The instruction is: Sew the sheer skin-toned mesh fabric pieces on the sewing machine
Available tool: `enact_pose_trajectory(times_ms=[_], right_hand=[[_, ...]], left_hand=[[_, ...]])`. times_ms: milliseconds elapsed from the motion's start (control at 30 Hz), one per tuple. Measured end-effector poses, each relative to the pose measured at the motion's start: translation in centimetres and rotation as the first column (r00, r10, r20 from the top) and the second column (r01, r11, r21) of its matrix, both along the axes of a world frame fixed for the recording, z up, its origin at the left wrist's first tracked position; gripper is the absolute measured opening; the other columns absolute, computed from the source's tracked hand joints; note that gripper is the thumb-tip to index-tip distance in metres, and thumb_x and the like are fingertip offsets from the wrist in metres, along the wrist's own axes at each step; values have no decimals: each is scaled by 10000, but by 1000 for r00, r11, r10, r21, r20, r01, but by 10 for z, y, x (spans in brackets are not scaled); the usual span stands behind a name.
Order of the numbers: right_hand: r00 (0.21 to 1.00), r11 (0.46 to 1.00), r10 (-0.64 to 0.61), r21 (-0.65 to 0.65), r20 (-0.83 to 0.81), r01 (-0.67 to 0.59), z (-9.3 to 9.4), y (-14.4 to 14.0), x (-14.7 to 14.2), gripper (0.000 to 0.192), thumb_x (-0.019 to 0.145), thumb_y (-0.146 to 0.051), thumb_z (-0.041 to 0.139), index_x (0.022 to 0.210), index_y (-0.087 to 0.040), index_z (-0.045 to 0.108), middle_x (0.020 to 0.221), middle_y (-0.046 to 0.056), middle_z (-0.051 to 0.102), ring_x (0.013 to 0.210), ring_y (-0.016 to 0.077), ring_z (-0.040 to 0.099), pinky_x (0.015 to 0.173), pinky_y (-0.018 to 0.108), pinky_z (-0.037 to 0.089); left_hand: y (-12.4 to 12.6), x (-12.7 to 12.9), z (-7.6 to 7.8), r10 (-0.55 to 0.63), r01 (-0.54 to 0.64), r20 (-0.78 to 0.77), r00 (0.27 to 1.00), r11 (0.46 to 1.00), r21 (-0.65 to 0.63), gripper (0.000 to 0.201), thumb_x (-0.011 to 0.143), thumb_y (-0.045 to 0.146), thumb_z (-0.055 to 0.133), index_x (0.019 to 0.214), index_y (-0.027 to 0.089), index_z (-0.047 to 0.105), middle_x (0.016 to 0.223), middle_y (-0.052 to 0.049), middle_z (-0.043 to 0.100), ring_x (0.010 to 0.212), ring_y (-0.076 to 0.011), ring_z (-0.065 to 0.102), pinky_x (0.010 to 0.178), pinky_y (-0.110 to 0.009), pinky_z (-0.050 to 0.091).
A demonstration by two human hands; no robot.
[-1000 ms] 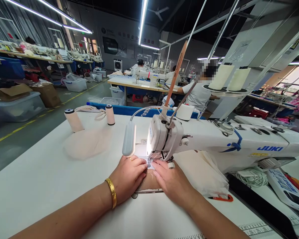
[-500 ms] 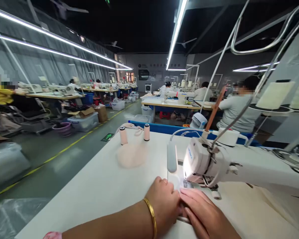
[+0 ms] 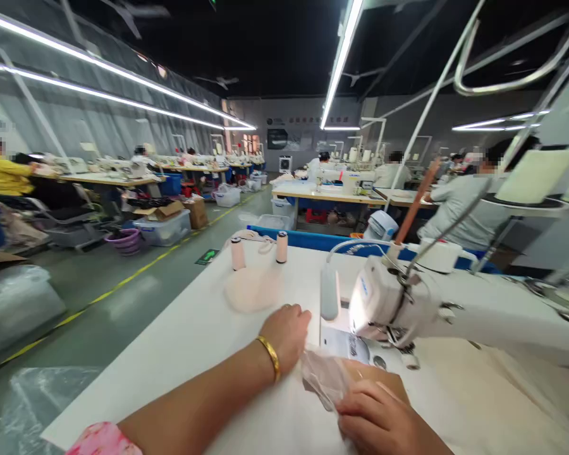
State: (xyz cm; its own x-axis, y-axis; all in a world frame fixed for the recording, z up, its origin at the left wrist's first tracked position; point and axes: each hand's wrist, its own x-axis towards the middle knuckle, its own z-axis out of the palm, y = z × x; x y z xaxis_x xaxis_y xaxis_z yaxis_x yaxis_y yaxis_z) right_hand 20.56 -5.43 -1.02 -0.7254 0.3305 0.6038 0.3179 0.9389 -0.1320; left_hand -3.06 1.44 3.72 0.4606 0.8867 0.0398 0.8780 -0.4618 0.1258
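At a white bench (image 3: 180, 341), the right hand (image 3: 384, 423) pinches a sheer pale fabric piece (image 3: 325, 378) that lies over a tan piece (image 3: 379, 378), just in front of the sewing machine (image 3: 408, 309). The left hand (image 3: 287, 332), loosely curled and holding nothing, rests on the bench just left of the fabric. Beyond it lie a pink fabric pile (image 3: 253, 296) and 2 thread spools (image 3: 260, 250).
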Motion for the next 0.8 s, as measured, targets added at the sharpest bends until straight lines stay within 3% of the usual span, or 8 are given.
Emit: enact_pose_trajectory(times_ms=[133,233,333,400,533,700,800], right_hand=[[991,951,-38,-301,130,76,31,-14,4,207,901,-68,541,1025,-216,617,1032,61,724,944,218,626,818,340,522],[994,933,-29,-355,109,66,41,-16,9,230,827,-35,544,958,-215,603,990,30,722,890,195,592,795,322,489],[996,937,-12,-346,87,41,39,-14,13,222,805,-39,546,931,-214,595,984,16,727,872,184,571,814,327,465],[996,938,-9,-346,88,39,37,-13,15,212,803,-42,548,920,-212,595,987,16,727,857,180,551,807,324,453],[996,924,23,-383,90,13,36,-12,15,203,770,-41,560,884,-207,592,959,14,718,837,174,538,781,312,435],[993,871,65,-490,100,-7,40,-13,17,216,681,-48,537,817,-207,588,862,13,685,794,174,547,725,308,417],[998,811,-25,-582,60,55,44,-13,21,175,796,-119,528,905,-218,622,899,23,672,852,186,587,772,313,448]], left_hand=[[5,1,-2,-10,11,114,993,1000,-7,183,947,164,506,1036,155,665,1067,-142,676,1024,-329,641,885,-455,501],[3,3,0,-85,102,205,975,992,-73,253,944,370,588,1116,197,652,1059,-87,682,960,-293,637,830,-415,500],[-3,7,2,-141,188,286,948,971,-146,419,844,529,705,1097,201,643,1054,-73,670,957,-293,606,817,-415,482],[-7,10,1,-172,222,290,942,963,-152,424,793,493,759,1066,196,628,1031,-69,653,948,-290,581,805,-413,467],[-10,14,-8,-231,258,252,940,963,-77,53,895,247,584,878,196,585,961,-65,621,901,-255,548,787,-393,439],[-8,13,-16,-215,248,367,905,968,-46,136,905,215,507,776,201,549,847,-39,608,801,-212,540,712,-344,428],[-11,13,-15,-248,288,428,869,957,-29,148,916,225,495,776,207,539,809,-19,606,752,-192,533,675,-319,425]])
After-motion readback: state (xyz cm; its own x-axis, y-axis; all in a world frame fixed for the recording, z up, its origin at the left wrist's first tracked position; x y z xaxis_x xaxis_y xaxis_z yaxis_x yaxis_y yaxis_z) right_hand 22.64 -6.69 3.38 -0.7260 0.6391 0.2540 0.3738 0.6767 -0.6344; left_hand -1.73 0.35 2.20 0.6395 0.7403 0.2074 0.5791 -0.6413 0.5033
